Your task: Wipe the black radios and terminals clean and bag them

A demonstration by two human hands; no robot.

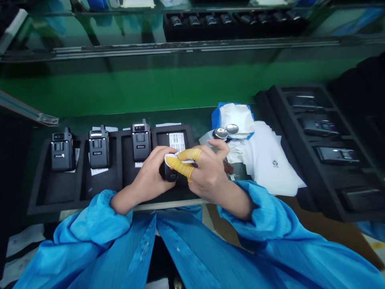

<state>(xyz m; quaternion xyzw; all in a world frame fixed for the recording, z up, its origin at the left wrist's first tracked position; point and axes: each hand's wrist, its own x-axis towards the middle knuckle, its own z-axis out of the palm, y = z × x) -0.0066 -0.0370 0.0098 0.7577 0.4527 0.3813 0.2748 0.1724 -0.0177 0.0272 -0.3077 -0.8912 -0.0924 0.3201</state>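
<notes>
My left hand [152, 176] is wrapped round a small black device [171, 173], held above the right end of a black foam tray [36, 192]. Yellow finger covers sit on two fingers of my right hand [207, 170], which pinch a white cloth against the top of that device. Three black handheld radios stand in the tray: one at the far left [62, 152], another beside it [98, 148], and a third [140, 142] left of my hands. In the tray's right compartment lies a white label sheet [177, 141].
Right of my hands are a blue box of white cloths [236, 116], a round metal tin with its lid [220, 133] and white bags [272, 160]. Stacked foam trays [327, 176] with black devices stand at the right. A metal-edged shelf [180, 47] crosses the back.
</notes>
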